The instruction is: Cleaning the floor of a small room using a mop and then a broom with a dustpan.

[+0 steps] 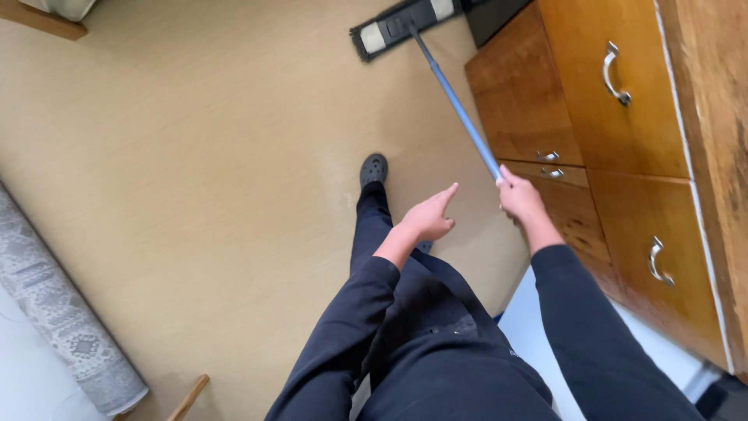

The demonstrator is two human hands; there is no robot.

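Note:
My right hand grips the near end of a blue mop handle. The handle slants up and left to a flat black and grey mop head resting on the beige floor at the top of the view. My left hand hangs free just left of the right hand, fingers loosely curled with the index finger pointing toward the handle, holding nothing. Both arms wear dark sleeves. My dark trousers and one black shoe show below the hands.
A wooden cabinet with metal drawer handles runs along the right side. A rolled grey patterned rug lies at the lower left. A wooden stick pokes in at the bottom. A black object stands beside the mop head.

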